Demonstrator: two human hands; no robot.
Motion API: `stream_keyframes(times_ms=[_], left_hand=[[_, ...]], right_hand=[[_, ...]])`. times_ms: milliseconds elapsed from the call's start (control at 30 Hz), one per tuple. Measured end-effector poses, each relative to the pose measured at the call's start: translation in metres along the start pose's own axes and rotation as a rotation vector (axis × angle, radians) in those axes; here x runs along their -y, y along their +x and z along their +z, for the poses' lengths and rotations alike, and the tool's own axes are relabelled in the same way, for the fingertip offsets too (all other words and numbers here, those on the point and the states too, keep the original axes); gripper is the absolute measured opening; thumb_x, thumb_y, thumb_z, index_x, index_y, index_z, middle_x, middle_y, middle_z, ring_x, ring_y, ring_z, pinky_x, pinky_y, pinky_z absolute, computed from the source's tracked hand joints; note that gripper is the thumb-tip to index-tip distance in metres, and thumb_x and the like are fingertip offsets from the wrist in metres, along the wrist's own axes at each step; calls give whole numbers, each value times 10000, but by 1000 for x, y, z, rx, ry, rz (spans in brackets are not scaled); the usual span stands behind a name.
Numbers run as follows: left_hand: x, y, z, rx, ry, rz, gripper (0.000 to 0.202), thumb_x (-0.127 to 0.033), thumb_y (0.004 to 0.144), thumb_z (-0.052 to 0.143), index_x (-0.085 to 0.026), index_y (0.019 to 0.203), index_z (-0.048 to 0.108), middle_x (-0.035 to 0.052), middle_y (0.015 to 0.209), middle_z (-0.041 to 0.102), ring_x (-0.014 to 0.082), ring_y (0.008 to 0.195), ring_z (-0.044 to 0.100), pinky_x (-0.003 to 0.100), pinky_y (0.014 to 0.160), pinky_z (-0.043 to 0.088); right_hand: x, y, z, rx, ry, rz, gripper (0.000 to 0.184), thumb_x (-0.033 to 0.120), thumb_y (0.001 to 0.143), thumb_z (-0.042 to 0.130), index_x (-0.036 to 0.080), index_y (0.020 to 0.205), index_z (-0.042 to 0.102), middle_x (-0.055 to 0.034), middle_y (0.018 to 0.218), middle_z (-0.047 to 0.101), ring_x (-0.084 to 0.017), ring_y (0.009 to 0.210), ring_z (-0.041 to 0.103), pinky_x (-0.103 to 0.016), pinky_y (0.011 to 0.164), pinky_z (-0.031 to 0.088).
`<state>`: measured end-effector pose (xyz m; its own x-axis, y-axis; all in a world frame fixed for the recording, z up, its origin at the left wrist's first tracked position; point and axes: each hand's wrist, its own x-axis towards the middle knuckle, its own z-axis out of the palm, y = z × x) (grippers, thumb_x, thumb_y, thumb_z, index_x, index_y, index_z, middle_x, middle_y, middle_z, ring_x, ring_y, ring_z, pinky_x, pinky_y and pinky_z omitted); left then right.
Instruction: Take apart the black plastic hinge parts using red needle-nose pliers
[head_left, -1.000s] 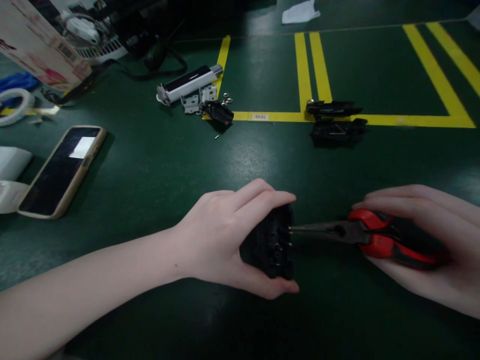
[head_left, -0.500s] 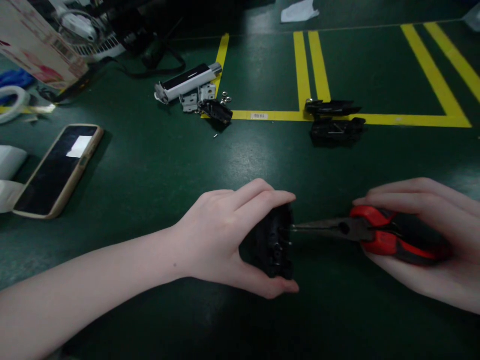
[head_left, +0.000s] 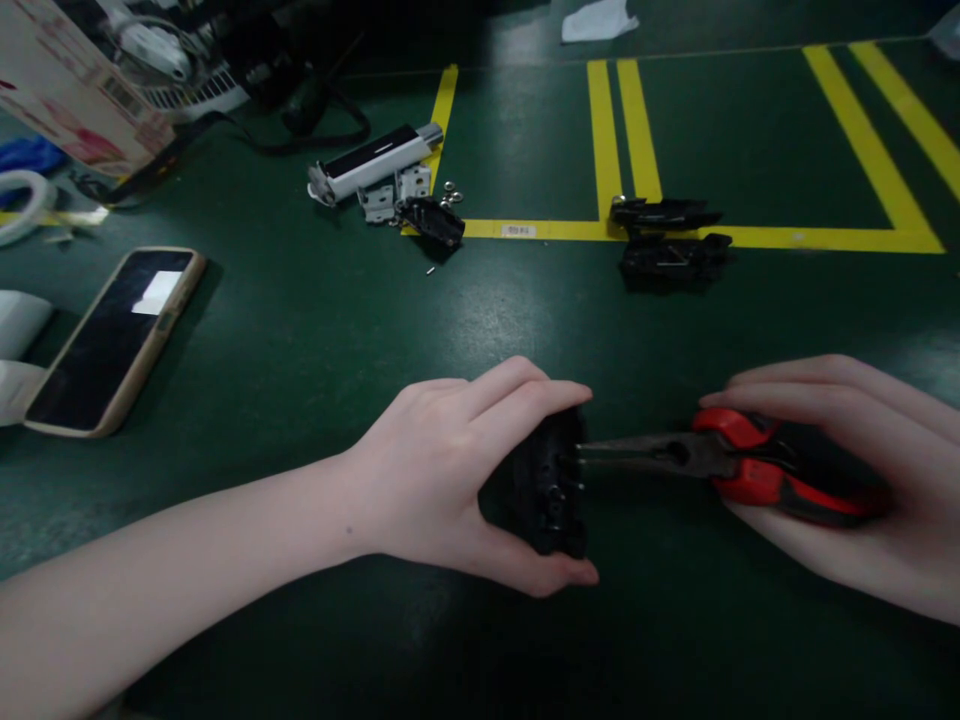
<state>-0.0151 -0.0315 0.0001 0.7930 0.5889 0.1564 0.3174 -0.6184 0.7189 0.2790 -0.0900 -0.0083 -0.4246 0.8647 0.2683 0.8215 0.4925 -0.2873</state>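
Note:
In the middle of the head view, my left hand [head_left: 450, 460] grips a black plastic part [head_left: 551, 485] between its thumb and fingers. Small metal pins stick out of the part's right side. From the right, my right hand [head_left: 847, 430] is wrapped round red-handled needle-nose pliers [head_left: 750, 460]. The thin jaws point left and their tips meet the part's right side near the upper pin. Whether the jaws clamp that pin I cannot tell. My palm hides the left side of the part.
Behind the hands lie two black plastic pieces [head_left: 675, 255], a white-and-black bar [head_left: 379, 165], metal brackets [head_left: 394, 195], small rings [head_left: 451, 193] and another black piece [head_left: 433, 222]. A phone [head_left: 112, 340] rests at left near a printed box [head_left: 90, 90]. Yellow tape [head_left: 562, 232] marks the green table.
My right hand and the pliers have shifted slightly left, bringing the jaw tips closer to the black part. My left hand holds the part in the same place.

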Motion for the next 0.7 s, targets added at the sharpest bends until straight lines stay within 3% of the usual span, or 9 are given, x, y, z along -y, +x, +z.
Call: stream_keyframes(times_ms=[267,700], left_hand=[[0,1,0,-7,9,6,763,-529,784,775,-100,1364,529,106,1170,679,207,922,687,331,698,591],[2,0,1,-6,-19,10,726,-530,795,778,-134,1350,526,109,1184,686,222,961,700,342,733,611]], right_hand=[[-2,-1,3,-18,5,-37,240,377,938,579,271,1154,575,-58,1073,682,-227,970,695,-381,878,569],[-1,-1,2,35,-42,-44,232,385,943,505,276,1136,571,-58,1031,688,-251,914,698,-419,828,582]])
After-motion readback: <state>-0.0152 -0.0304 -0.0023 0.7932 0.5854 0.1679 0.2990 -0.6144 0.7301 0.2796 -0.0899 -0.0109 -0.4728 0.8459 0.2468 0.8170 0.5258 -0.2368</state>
